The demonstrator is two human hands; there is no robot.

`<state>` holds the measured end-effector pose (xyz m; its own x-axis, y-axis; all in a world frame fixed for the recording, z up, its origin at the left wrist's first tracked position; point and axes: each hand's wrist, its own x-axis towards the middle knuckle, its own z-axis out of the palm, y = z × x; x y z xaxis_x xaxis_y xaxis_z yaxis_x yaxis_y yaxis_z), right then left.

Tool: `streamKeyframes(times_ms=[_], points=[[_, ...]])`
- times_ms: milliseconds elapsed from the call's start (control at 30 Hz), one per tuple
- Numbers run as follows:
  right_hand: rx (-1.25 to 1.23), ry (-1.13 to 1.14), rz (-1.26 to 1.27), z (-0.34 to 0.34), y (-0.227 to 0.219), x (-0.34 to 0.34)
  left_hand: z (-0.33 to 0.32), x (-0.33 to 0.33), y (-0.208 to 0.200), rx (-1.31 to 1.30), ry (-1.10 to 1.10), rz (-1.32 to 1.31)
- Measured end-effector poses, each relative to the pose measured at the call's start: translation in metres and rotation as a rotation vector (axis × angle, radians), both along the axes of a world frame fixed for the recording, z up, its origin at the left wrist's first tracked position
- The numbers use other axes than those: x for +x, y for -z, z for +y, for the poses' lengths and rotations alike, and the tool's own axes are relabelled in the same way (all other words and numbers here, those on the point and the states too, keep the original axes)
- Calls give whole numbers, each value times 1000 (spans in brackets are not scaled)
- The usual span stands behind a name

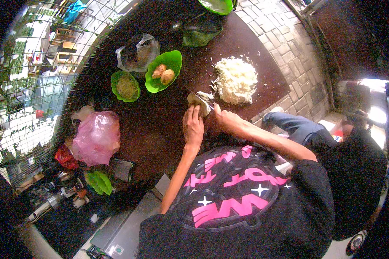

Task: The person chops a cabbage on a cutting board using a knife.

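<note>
On the dark brown table my left hand point(193, 127) presses its fingers onto a pale piece of vegetable point(194, 100), perhaps cabbage. Close beside it, my right hand point(224, 117) is closed round what looks like a knife point(211, 106). Its blade lies against the piece and is mostly hidden. Just beyond my right hand rises a heap of finely shredded white vegetable point(235, 82), with loose shreds scattered around it.
A green bowl point(176, 58) holds two brownish round pieces; a smaller green bowl point(136, 96) holds something yellowish. Behind are a clear plastic bag point(149, 43) and another green container point(199, 39). A pink bag point(97, 138) lies left. A person's jeans-clad leg point(294, 123) is at right.
</note>
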<state>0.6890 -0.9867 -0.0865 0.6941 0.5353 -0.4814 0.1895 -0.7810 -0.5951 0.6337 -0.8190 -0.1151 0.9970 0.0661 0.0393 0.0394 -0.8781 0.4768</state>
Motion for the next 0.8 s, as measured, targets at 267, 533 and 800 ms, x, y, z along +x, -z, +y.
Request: streamKeyframes(times_ms=[267, 533, 800], points=[[57, -114, -26, -2, 14, -5, 6, -4, 5, -40, -57, 7], [-14, -314, -297, -9, 72, -13, 7, -12, 10, -93, -106, -62], [-194, -194, -84, 0, 29, -14, 1, -10, 11, -102, -126, -74]])
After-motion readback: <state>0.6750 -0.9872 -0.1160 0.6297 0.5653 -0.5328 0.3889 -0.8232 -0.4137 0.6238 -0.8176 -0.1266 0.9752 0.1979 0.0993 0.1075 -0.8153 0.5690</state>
